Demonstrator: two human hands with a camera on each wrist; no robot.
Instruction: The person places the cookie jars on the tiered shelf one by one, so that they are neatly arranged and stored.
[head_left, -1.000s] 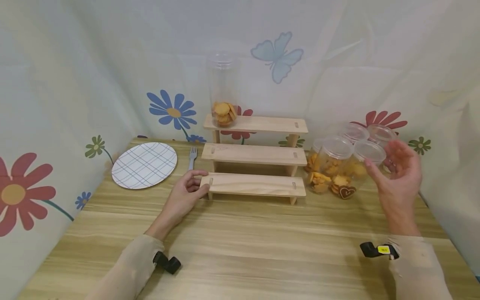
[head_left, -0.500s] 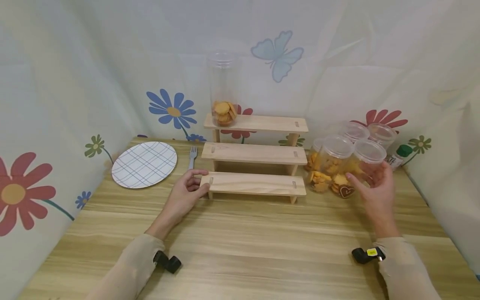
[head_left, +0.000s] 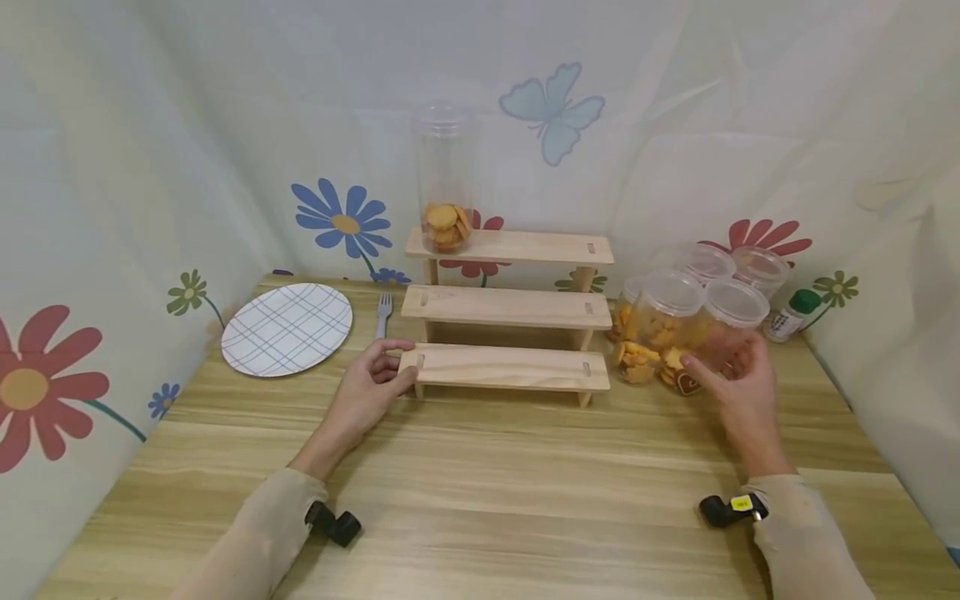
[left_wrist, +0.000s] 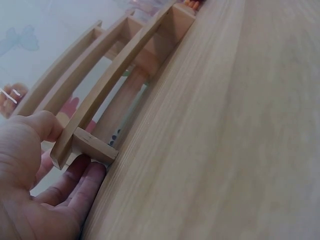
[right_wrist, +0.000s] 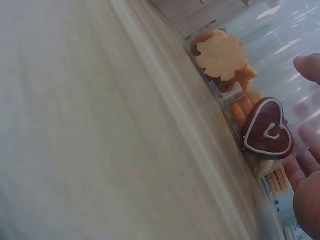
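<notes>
A three-tier wooden display shelf (head_left: 510, 367) stands on the table. My left hand (head_left: 366, 390) grips the left end of its lowest tier, thumb on top and fingers round the end leg (left_wrist: 94, 147). At the right is a cluster of clear lidded jars with cookies. My right hand (head_left: 742, 396) curls round the front-right jar (head_left: 737, 303), thumb at its front and fingers at its right side. A dark heart-shaped cookie (right_wrist: 269, 131) with white icing shows low in that jar; flower-shaped cookies (right_wrist: 222, 55) show in the jar beside it.
A tall clear jar (head_left: 446, 183) with cookies stands on the top tier's left end. A checked plate (head_left: 288, 329) and a grey fork (head_left: 384, 312) lie left of the shelf. A green-capped bottle (head_left: 792, 315) stands behind the right hand. Printed cloth walls surround the table.
My right hand has moved left and down from the cluster's right side to close round the front-right jar, uncovering the green-capped bottle. The left hand has stayed on the shelf.
</notes>
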